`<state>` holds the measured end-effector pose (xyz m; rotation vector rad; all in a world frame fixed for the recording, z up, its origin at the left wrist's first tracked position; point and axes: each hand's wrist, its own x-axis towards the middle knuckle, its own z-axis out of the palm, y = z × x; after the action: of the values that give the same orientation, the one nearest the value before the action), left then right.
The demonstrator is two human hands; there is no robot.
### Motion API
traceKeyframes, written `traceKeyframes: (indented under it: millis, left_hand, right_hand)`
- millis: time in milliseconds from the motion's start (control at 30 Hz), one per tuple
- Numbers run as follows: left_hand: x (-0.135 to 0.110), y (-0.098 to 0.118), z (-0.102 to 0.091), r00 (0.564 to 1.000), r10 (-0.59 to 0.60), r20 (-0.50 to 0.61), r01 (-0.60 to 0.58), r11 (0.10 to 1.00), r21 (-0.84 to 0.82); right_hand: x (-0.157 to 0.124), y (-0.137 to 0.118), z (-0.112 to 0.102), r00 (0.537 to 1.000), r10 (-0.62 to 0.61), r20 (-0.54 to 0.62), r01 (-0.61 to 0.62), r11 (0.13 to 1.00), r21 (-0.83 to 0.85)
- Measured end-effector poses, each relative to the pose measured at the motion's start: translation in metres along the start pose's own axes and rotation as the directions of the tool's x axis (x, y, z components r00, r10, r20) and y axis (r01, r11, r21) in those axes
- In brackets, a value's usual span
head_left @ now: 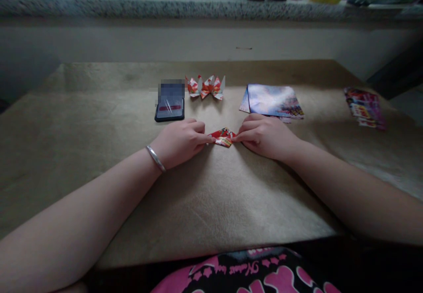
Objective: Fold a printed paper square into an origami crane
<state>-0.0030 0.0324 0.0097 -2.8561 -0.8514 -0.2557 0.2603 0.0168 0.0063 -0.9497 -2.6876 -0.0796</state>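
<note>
A small folded piece of red patterned paper [224,138] lies on the table between my two hands. My left hand [185,139] grips its left corner, the index finger pressed along the edge. At the opposite corner, my right hand [261,135] pinches the paper with curled fingers. Both thumbs are mostly hidden. Just beyond the hands stand red and white folded paper pieces [206,88] with pointed tips, set side by side.
A dark smartphone [169,103] lies left of the folded pieces. Behind my right hand is a stack of printed sheets [274,100]. Colourful printed strips [365,108] lie far right. A granite sill [198,9] holding several objects runs along the back wall.
</note>
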Motion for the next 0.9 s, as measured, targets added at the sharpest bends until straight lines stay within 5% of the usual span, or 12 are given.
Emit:
traceKeyframes:
  millis: [233, 467, 900]
  left_hand:
    - [0.001, 0.0, 0.001, 1.0, 0.014, -0.01, -0.014, 1.0, -0.027]
    - [0.0, -0.001, 0.005, 0.999, -0.003, -0.04, 0.001, 0.998, -0.062]
    - [0.003, -0.001, 0.014, 0.994, -0.062, -0.085, 0.049, 0.987, -0.15]
  right_hand:
    - [-0.002, 0.006, -0.004, 0.999, -0.032, 0.035, 0.032, 0.999, 0.007]
    - [-0.004, 0.013, 0.008, 0.98, 0.187, -0.075, -0.169, 0.965, 0.201]
    - [0.004, 0.003, 0.014, 0.995, -0.036, -0.093, 0.048, 0.99, 0.132]
